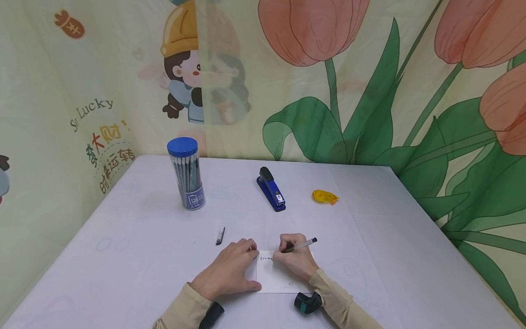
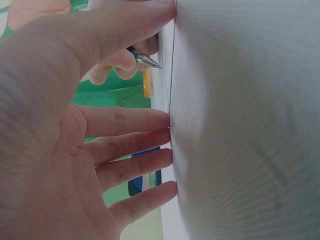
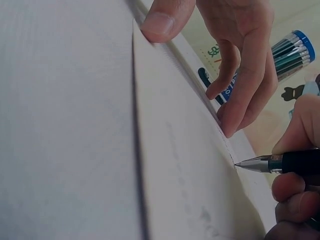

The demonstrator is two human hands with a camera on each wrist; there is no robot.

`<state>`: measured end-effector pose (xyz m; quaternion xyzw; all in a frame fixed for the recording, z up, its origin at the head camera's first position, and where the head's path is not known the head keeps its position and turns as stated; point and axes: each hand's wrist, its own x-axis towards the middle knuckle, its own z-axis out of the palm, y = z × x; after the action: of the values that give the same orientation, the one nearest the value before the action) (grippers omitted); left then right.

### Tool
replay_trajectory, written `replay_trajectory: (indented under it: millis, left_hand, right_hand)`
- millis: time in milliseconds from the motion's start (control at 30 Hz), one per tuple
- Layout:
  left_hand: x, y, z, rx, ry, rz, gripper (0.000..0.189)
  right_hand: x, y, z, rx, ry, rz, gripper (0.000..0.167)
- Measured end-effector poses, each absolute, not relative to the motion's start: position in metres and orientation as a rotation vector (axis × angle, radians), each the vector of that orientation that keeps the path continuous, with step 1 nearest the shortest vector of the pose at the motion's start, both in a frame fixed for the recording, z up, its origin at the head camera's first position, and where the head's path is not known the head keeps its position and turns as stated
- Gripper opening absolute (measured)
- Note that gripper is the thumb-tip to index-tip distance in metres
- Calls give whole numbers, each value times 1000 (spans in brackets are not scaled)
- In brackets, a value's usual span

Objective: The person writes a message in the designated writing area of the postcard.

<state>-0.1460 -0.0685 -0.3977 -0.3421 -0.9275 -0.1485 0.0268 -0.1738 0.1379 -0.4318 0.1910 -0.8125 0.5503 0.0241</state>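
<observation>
A pen (image 1: 302, 245) is pinched in my right hand (image 1: 297, 260), its metal tip on the upper part of a white sheet of paper (image 1: 276, 276). A short line of small dark writing runs along the sheet's top left, and a faint mark shows near its bottom edge. With fingers spread, my left hand (image 1: 230, 269) rests at the paper's left edge, thumb at the lower corner and fingertips on the table by the upper one. In the right wrist view the pen's tip (image 3: 245, 164) meets the paper (image 3: 175, 145) beyond the left thumb (image 3: 162, 22).
A pen cap (image 1: 220, 236) lies left of the paper. Farther back on the white table (image 1: 135, 228) stand a blue-lidded tub of pencils (image 1: 189, 176), a blue stapler (image 1: 271, 189) and a small yellow-orange item (image 1: 324, 197). A printed curtain hangs behind.
</observation>
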Motion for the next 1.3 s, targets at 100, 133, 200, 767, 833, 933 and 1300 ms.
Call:
replay_trajectory:
  millis: [100, 133, 200, 767, 833, 933, 1300]
  left_hand:
    - [-146, -69, -398, -1056, -2863, -464, 58]
    - [-146, -69, -398, -1055, -2865, -464, 58]
    - [-146, -69, -398, -1052, -2867, -459, 58]
    - [-146, -68, -398, -1052, -2881, -453, 59]
    - [-146, -68, -399, -1051, -2882, -457, 59]
    - [-146, -68, -399, -1048, -2884, -457, 59]
    - [-146, -67, -398, -1041, -2898, -461, 60]
  right_hand:
    - [-174, 138, -432, 579, -2526, 1689, 19]
    - [-174, 138, -433, 576, -2530, 1681, 20]
    - [-174, 138, -433, 573, -2537, 1663, 20]
    - [-174, 139, -433, 585, -2510, 1674, 20]
    - [-174, 139, -433, 586, -2514, 1680, 20]
    - [-174, 139, -434, 577, -2513, 1690, 21]
    - [-166, 134, -418, 526, -2535, 1654, 20]
